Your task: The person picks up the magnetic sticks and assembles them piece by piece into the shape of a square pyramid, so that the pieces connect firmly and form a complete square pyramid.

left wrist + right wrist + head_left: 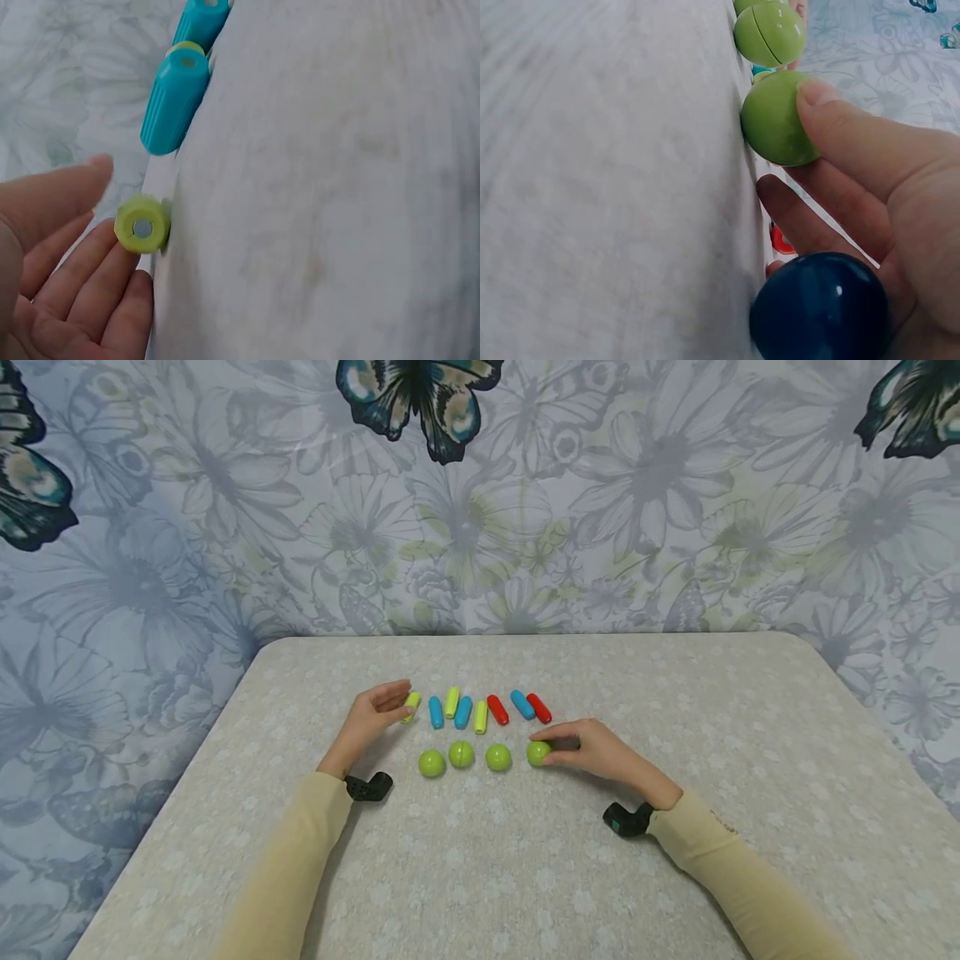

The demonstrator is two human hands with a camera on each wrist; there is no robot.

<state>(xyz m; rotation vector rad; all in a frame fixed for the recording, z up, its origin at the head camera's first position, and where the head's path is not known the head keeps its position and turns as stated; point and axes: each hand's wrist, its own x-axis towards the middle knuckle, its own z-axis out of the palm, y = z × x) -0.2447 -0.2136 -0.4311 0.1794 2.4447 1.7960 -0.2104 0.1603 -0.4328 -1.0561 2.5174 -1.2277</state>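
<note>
My left hand (372, 708) is beside a short yellow-green rod (411, 707) at the left end of a row of rods. In the left wrist view the rod shows a grey disc in its end (142, 227); the fingers lie loosely extended behind it, and the thumb stands apart above. With thumb and fingers, my right hand (600, 750) pinches a green ball (537, 753), the rightmost of several in a row on the table. A dark blue ball (821, 307) sits below the palm in the right wrist view, hidden from the head view.
Blue rods (437, 712), yellow-green rods (481, 717) and red rods (497, 709) line the table (480, 860) behind the balls. Other green balls (498, 757) stand left of the right hand. A patterned wall (480, 552) rises behind the table's far edge.
</note>
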